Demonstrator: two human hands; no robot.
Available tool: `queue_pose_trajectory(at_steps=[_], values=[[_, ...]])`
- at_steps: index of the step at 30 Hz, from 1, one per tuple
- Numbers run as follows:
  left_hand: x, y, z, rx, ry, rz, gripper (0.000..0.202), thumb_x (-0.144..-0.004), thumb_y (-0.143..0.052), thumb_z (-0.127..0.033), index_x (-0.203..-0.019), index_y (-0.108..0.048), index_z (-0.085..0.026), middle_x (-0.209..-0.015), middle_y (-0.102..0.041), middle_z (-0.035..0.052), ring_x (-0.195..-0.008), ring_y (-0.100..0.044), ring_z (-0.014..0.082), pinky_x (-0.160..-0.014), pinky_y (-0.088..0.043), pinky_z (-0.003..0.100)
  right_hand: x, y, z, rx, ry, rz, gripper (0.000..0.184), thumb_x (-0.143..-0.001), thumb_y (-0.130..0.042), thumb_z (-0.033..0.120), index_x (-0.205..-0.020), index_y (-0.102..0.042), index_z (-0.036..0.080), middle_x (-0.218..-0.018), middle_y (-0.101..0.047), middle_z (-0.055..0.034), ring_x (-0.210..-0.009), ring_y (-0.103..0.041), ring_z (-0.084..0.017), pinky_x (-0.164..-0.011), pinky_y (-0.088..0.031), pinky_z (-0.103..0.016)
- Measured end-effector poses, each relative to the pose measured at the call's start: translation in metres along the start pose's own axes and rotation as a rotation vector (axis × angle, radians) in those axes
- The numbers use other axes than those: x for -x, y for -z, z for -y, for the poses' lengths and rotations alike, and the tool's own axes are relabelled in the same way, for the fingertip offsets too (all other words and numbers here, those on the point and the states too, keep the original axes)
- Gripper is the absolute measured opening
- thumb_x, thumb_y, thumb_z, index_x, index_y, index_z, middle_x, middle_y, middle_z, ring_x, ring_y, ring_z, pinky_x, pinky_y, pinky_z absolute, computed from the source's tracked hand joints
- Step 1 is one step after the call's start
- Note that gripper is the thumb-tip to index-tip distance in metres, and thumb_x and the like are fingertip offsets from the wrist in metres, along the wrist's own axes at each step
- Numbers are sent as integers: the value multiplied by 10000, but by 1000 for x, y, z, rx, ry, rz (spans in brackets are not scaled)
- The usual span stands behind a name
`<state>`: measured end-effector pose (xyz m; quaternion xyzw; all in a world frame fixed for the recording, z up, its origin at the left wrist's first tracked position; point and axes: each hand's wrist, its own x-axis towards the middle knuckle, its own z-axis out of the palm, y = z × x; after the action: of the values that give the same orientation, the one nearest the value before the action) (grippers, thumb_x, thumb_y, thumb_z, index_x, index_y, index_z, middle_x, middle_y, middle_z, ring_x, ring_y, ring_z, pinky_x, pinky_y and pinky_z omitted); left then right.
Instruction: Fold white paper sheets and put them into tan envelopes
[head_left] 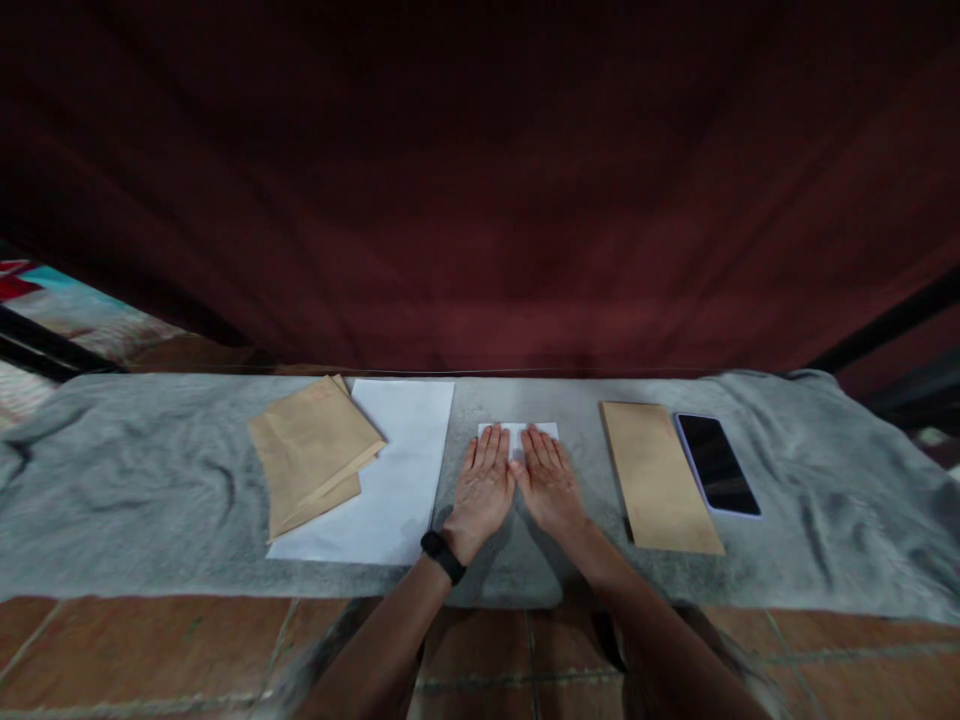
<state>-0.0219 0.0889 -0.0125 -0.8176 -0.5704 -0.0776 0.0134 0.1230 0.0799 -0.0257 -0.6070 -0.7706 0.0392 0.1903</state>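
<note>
Both of my hands lie flat, palms down, on a small white piece of paper (516,428) on the grey cloth. My left hand (486,488), with a black band on its wrist, covers the paper's left part, fingers stretched forward. Over the right part rests my right hand (549,482), its fingers also straight and its thumb near the left hand. Only the far edge of the paper and a strip between the hands show; the rest is hidden under them.
White sheets (405,450) lie to the left, with several brown envelopes (319,450) overlapping them. On the right are a brown envelope stack (660,480) and a phone (718,465). A grey cloth (150,480) spreads underneath, before a dark red curtain (480,250). Floor tiles (135,650) run along the near side.
</note>
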Motion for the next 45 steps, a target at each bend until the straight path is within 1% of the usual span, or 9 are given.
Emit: queue_pose_trajectory(at_steps=[4, 10, 13, 21, 25, 31, 35, 40, 45], values=[[-3, 1, 3, -1, 51, -10, 585, -1046, -301, -294, -1580, -325, -55, -1658, -309, 161, -1551, -268, 257, -1271, -248, 455, -2, 1, -6, 65, -29, -43, 610, -1088, -262, 416, -1563, -382, 52, -1627, -366, -180, -1519, -336, -300, -1251, -236, -493], [-2, 3, 5, -22, 119, -26, 675, -1064, -280, -471, -1570, -336, -28, -1649, -315, 186, -1543, -286, 289, -1263, -256, 464, 0, -1, -17, 123, -51, -113, 642, -1085, -253, 441, -1549, -394, 20, -1597, -405, -212, -1488, -381, -332, -1221, -267, -514], [1, 5, 8, -21, 125, -35, 695, -1063, -255, -499, -1572, -333, -32, -1645, -322, 187, -1542, -292, 284, -1258, -264, 467, 2, -2, -24, 147, -63, -144, 672, -1084, -236, 466, -1549, -384, 5, -1588, -413, -227, -1475, -399, -334, -1211, -283, -516], [2, 7, 11, -20, 139, -33, 699, -1061, -246, -486, -1562, -343, -8, -1638, -330, 202, -1552, -263, 283, -1259, -257, 465, 12, 2, -36, 230, -72, -164, 679, -1084, -257, 477, -1548, -382, -2, -1579, -427, -226, -1444, -435, -349, -1195, -306, -511], [3, 7, 10, -32, 154, -36, 687, -1064, -245, -473, -1556, -354, -6, -1629, -349, 206, -1541, -293, 292, -1255, -259, 468, 15, 4, -38, 217, -90, -160, 657, -1084, -272, 453, -1559, -364, 8, -1583, -419, -226, -1458, -417, -344, -1198, -298, -518], [7, 10, 9, -25, 194, -67, 619, -1053, -305, -378, -1548, -368, -11, -1610, -378, 221, -1526, -325, 304, -1246, -281, 483, 17, 6, -40, 167, -145, -120, 608, -1080, -266, 404, -1563, -377, 51, -1595, -423, -188, -1461, -417, -326, -1206, -277, -511], [17, 12, -3, 39, 103, -91, 582, -1051, -300, -321, -1572, -343, -66, -1620, -380, 182, -1536, -307, 271, -1244, -300, 488, 18, 8, -39, 161, -147, -137, 600, -1079, -261, 388, -1544, -407, 39, -1586, -440, -188, -1458, -421, -321, -1206, -272, -499], [35, 13, -28, 74, -8, -13, 562, -1065, -283, -346, -1549, -390, -79, -1628, -377, 160, -1537, -304, 256, -1252, -296, 456, 17, 9, -36, 151, -156, -134, 603, -1073, -273, 381, -1528, -423, 16, -1572, -451, -209, -1451, -428, -329, -1196, -289, -505], [29, 18, -43, 62, -10, 40, 561, -1057, -279, -317, -1547, -386, -65, -1625, -380, 169, -1535, -306, 265, -1247, -305, 466, 14, 13, -36, 94, -181, -117, 604, -1068, -283, 367, -1524, -418, -6, -1581, -423, -232, -1468, -408, -340, -1202, -291, -533]])
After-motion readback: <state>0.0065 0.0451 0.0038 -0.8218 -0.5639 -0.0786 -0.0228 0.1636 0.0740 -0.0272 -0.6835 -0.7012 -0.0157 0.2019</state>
